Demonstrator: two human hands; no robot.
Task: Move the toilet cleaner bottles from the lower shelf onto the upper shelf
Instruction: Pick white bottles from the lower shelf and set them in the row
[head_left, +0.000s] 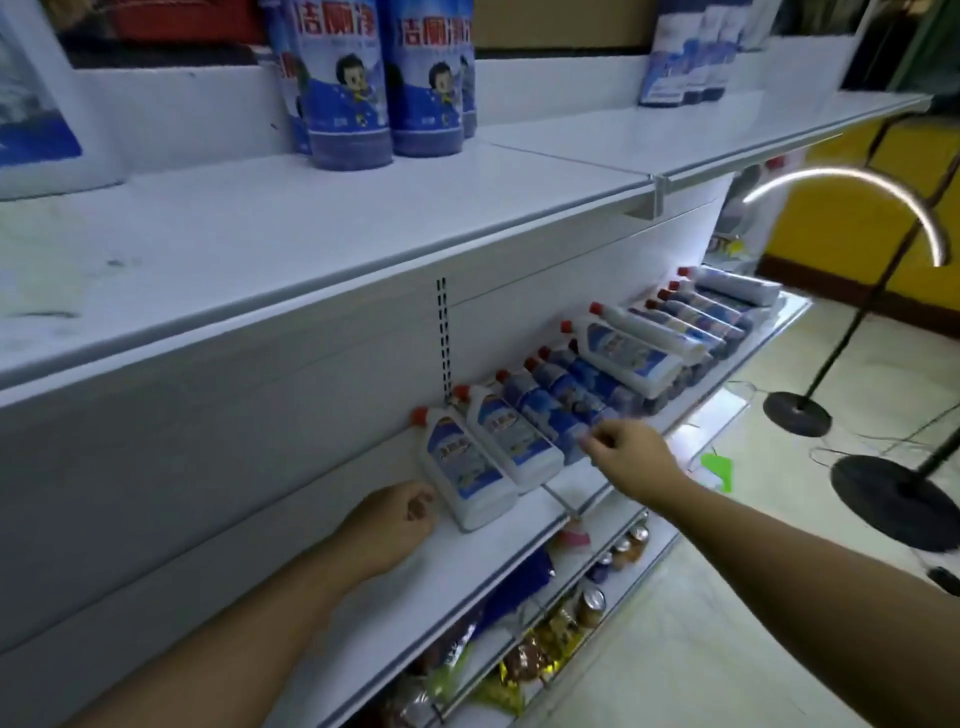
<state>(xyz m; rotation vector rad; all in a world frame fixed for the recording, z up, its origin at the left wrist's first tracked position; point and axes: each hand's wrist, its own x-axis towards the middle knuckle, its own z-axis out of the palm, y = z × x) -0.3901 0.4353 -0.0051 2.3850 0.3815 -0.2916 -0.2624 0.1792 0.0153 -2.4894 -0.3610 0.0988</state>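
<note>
Few blue bottles (384, 78) stood on the upper shelf (311, 218); a long row of toilet cleaner bottles (597, 374) stood on the lower shelf (467, 561), so most work was left. Left hand (395, 525) curled empty beside the nearest white bottle (467, 467); right hand (631, 452) touched another, grip unclear.

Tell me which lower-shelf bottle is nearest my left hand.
The leftmost white bottle; the left hand lies beside its base, the others lie farther right.
</note>
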